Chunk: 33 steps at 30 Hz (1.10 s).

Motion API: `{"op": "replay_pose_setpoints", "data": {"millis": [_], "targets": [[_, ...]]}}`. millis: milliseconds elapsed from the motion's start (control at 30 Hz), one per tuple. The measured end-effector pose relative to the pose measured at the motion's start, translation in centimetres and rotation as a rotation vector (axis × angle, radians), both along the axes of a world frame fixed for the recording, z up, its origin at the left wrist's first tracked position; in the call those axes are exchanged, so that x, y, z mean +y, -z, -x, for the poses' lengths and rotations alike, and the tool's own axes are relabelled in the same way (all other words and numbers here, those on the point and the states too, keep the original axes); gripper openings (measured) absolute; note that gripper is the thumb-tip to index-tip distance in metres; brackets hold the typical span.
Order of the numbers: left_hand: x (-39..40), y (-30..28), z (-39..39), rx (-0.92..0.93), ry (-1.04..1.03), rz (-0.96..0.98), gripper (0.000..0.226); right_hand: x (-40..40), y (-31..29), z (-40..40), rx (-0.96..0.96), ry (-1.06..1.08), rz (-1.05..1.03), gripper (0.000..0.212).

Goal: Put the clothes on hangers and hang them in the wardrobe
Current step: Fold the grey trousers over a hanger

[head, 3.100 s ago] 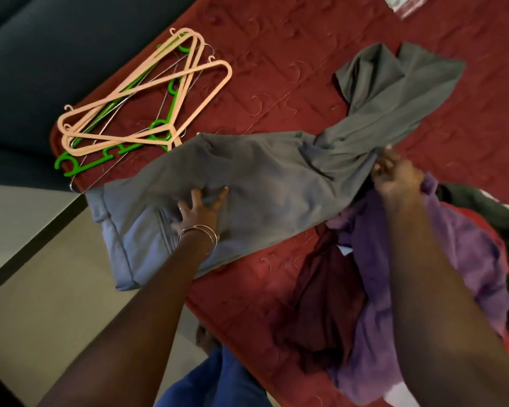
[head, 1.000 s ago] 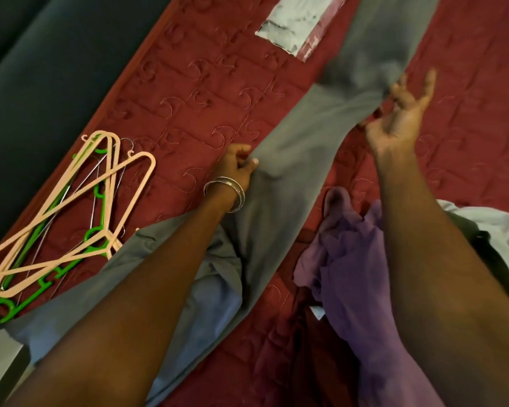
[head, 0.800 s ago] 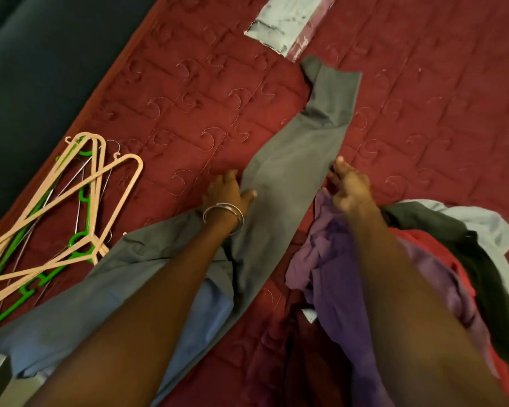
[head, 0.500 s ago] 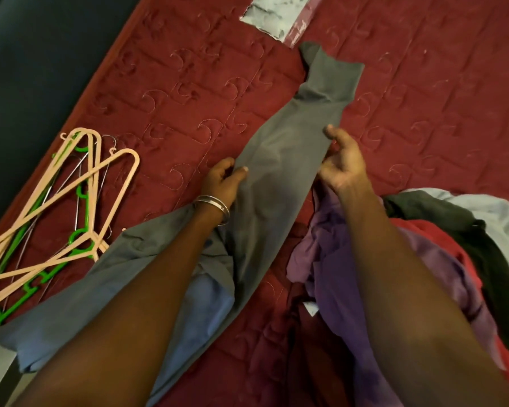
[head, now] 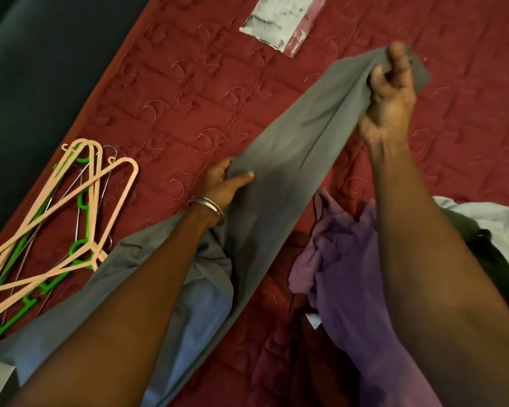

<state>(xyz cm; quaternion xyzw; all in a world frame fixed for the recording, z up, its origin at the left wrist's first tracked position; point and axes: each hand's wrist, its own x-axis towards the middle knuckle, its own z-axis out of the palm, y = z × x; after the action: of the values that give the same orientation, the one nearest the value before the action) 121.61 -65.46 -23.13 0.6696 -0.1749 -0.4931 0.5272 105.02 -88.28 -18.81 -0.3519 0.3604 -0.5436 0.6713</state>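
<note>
**Grey garment stretched over red quilted bed**

A tangle of peach and green hangers (head: 56,224) is seen at the far left of the red quilted bed (head: 174,92), just beside the lower end of the grey garment (head: 279,171) and partly overlapped by it. To the right of the hangers, the garment's left edge is pinched by the left hand (head: 224,183), thumb laid on top of the cloth and fingers tucked beneath; a metal bangle (head: 207,205) is worn at that wrist. The garment is drawn out in a long diagonal band across the bed, its lower part bunched under the left forearm. Beyond the garment's upper end, a pale packet (head: 279,20) is seen lying on the bed. The garment's far end is gripped by the right hand (head: 390,92), fingers curled round the gathered cloth, which is lifted clear of the bed. Right of the garment's middle, a heap of purple clothing (head: 344,259) is piled, with maroon, dark and white pieces beside it.
</note>
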Motion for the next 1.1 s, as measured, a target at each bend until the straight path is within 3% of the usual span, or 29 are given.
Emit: {"op": "replay_pose_setpoints", "data": {"millis": [133,200,300,400,467,633,700,767,833,967,1100], "targets": [[-1.3,-0.2,-0.1,-0.124,0.031,-0.001,0.041,-2.1,-2.1,1.9,-0.094,0.076,0.058,0.057],[-1.4,0.1,0.1,-0.22,-0.008,-0.035,0.04,-1.5,-1.0,3.1,0.084,0.097,-0.001,0.061],[-0.6,1.5,0.5,-0.493,0.015,-0.264,0.041,0.5,3.4,5.6,0.512,0.251,-0.378,0.052],[0.1,2.1,0.7,-0.646,0.083,-0.403,0.039,3.5,6.8,6.7,0.621,0.208,-0.577,0.012],[-0.1,1.9,0.7,-0.705,0.157,-0.403,0.031,4.8,8.0,6.3,0.682,0.089,-0.503,0.018],[-0.7,1.2,0.8,-0.568,-0.036,-0.237,0.026,4.4,7.3,3.0,0.68,-0.129,-0.465,0.023],[-0.7,1.5,0.8,-0.605,-0.038,-0.338,0.029,3.7,6.3,1.6,0.825,-0.024,-0.445,0.017],[-0.7,2.1,0.5,-0.597,0.065,-0.425,0.034,2.7,5.5,0.7,0.978,0.226,-0.393,0.01],[-0.7,2.8,-0.1,-0.532,0.168,-0.389,0.041,1.2,5.2,0.1,1.097,0.296,-0.256,0.014],[-0.1,2.9,-0.7,-0.438,0.137,-0.25,0.039,-1.7,5.6,-2.4,1.136,0.019,-0.031,0.026],[0.5,2.8,-1.2,-0.089,0.013,-0.092,0.012,-3.8,6.9,-5.5,1.336,-0.156,-0.024,0.028]]}}
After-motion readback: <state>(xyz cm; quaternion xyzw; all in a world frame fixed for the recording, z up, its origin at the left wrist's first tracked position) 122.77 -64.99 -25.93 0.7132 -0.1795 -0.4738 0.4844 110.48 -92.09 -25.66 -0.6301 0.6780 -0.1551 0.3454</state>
